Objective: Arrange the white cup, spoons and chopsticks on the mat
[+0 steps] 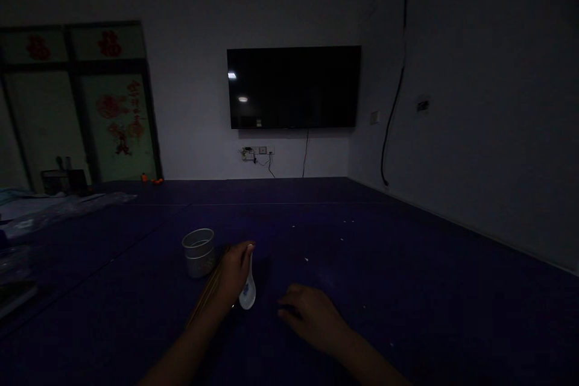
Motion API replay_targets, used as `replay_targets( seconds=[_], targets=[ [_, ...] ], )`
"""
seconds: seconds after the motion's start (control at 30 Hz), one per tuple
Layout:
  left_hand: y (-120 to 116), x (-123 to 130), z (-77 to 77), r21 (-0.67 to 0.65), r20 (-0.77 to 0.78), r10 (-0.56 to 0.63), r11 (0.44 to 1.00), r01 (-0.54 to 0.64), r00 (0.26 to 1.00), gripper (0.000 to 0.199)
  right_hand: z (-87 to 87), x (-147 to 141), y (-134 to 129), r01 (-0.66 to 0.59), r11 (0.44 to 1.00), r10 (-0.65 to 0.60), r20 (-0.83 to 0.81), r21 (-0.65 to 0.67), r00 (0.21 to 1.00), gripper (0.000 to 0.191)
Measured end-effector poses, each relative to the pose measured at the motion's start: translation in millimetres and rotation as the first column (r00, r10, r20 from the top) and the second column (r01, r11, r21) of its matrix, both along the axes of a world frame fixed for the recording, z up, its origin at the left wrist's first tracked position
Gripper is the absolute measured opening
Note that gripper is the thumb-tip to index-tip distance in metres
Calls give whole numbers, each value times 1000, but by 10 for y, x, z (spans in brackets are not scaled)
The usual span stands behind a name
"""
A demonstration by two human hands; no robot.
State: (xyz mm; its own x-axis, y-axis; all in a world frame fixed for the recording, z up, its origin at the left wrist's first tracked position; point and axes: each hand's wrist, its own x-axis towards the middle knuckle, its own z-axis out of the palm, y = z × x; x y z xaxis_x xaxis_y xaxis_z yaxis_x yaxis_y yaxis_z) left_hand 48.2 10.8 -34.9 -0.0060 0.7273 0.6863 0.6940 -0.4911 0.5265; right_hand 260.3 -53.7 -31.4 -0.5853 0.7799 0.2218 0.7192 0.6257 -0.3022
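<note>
One round metal cup (199, 255), ribbed, stands left of thin brown sticks (207, 295), too dim to count, slanting beneath the left hand (235, 268). Its closed fingers pinch one white, blue-patterned spoon (248, 294), handle toward the counter's (434, 289) far edge, bowl nearest. The right hand (312, 316), half-curled, is empty. Both hands are well in from that edge.
</note>
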Motion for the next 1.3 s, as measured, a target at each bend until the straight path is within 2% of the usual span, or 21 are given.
replay_targets(
  seconds=[0.1,0.3,0.43,0.63,0.73,0.83,0.93,1.07,1.3],
  targets=[
    [41,-13,-45,-94,11,15,995,-14,1000,36,-5,7,-1,4,1000,-4,-10,0,1000,24],
    [82,-10,-99,-89,85,8,996,-1,996,34,12,-3,-17,12,1000,-12,-25,-3,1000,25],
    [76,10,-84,-153,65,37,988,-27,997,32,18,-2,-12,13,1000,-14,-6,-10,1000,24],
    [-102,92,100,-304,-90,83,947,-107,992,37,-26,2,8,8,1000,-7,-28,7,1000,24],
    [-169,115,163,-327,-247,106,926,-186,963,41,-29,0,0,13,1000,-13,-45,3,999,24],
    [-167,120,139,-314,-404,154,903,-295,901,42,-27,2,0,15,1000,-15,-50,5,999,24],
    [-129,124,65,-315,-497,199,866,-389,845,41,-37,4,19,10,1000,-9,-60,4,998,25],
    [-116,140,16,-313,-573,171,858,-407,802,43,-58,6,45,7,1000,-7,-64,0,998,24],
    [-181,177,35,-262,-659,160,867,-423,735,46,-69,16,37,1,1000,-1,-41,9,999,25]
  ],
)
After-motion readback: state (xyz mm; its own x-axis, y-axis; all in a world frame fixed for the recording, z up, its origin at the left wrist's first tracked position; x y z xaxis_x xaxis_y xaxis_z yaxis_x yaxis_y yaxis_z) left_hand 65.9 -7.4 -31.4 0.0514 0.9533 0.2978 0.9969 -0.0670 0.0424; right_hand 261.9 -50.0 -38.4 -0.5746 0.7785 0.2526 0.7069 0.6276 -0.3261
